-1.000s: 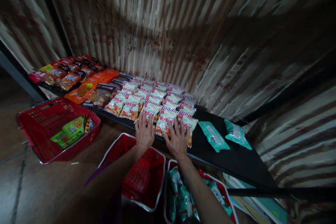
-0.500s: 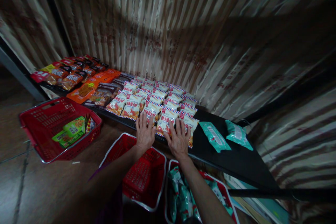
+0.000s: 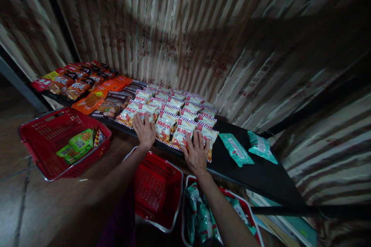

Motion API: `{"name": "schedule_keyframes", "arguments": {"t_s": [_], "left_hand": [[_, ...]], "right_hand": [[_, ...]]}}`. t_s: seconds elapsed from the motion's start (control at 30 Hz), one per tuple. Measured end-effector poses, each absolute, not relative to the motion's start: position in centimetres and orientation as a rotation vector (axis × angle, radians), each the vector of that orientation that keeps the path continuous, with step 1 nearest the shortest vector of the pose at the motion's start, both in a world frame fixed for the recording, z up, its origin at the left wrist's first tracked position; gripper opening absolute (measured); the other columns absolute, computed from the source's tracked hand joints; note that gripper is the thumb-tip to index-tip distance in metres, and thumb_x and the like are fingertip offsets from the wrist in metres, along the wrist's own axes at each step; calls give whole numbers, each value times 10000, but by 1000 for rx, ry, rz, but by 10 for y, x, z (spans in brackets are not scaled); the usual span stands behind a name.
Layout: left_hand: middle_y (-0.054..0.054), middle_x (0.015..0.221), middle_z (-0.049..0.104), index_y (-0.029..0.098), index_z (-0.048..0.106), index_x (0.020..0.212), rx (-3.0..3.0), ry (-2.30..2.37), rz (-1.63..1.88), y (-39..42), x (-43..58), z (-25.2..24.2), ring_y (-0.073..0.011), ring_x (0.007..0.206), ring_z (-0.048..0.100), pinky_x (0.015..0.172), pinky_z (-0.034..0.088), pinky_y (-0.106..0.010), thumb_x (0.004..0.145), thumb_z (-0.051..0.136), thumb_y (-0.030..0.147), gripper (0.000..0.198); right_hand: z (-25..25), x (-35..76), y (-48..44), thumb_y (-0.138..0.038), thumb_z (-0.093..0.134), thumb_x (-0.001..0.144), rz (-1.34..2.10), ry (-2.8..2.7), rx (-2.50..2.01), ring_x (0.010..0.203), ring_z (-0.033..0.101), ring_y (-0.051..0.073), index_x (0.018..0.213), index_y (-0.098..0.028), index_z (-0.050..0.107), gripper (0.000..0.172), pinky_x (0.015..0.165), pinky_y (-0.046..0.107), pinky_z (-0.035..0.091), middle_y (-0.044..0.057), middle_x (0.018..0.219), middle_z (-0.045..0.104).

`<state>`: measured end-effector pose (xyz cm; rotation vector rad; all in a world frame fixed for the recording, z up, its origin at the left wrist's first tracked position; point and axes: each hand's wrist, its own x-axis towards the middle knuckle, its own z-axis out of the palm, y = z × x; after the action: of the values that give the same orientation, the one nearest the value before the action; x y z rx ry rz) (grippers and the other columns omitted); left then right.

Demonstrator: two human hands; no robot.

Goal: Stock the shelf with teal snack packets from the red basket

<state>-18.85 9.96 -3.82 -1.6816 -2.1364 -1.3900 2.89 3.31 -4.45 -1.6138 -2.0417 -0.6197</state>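
Rows of white snack bags with red lettering and striped edges lie on a black shelf. My left hand rests with spread fingers over the lower end of a front-row bag toward the row's left side. My right hand lies spread across the lower parts of the two rightmost front bags, one of them a white snack bag. Neither hand grips anything. Just right of the rows, two teal packets lie flat on the shelf.
Brown bags, orange packets and orange-black snack bags fill the shelf's left. Below stand a red basket with green packets, a middle red basket, and a basket of teal packets. A pleated curtain hangs behind.
My left hand has shifted left along the front row, from the middle bags to one further left. My right hand stays on the rightmost bags.
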Motion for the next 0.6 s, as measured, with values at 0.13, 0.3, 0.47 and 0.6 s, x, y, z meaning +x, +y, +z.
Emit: {"name": "schedule_keyframes", "arguments": {"t_s": [0.13, 0.3, 0.47, 0.6], "left_hand": [[-201, 1466, 298, 166, 445, 1341, -1695, -2186, -1333, 105, -193, -37, -343, 1364, 257, 1079, 233, -551, 843, 495, 272, 512], [-195, 1407, 390, 146, 446, 1336, -1719, -2169, -1335, 106, -197, -41, -317, 1322, 335, 1075, 268, -513, 835, 461, 206, 505], [-194, 1372, 439, 81, 383, 1364, -1730, -2131, -1404, 110, -202, -46, -301, 1303, 368, 1078, 289, -477, 844, 411, 195, 533], [-202, 1363, 450, 65, 371, 1369, -1774, -2099, -1418, 112, -203, -49, -294, 1297, 385, 1070, 313, -451, 859, 392, 218, 533]], "right_hand": [[-45, 29, 33, -435, 466, 892, -620, -2044, -1619, 1389, 211, 284, 1378, -252, 393, 524, 1079, 558, 128, 141, 1489, 313], [-46, 30, 33, -424, 471, 891, -624, -2044, -1614, 1387, 212, 289, 1370, -243, 406, 516, 1078, 557, 129, 148, 1500, 283], [-45, 29, 33, -411, 462, 897, -607, -2047, -1609, 1389, 203, 293, 1386, -250, 381, 521, 1076, 569, 128, 143, 1506, 270], [-45, 29, 32, -408, 460, 899, -602, -2041, -1611, 1388, 206, 293, 1386, -250, 381, 519, 1077, 568, 134, 142, 1504, 276]]}}
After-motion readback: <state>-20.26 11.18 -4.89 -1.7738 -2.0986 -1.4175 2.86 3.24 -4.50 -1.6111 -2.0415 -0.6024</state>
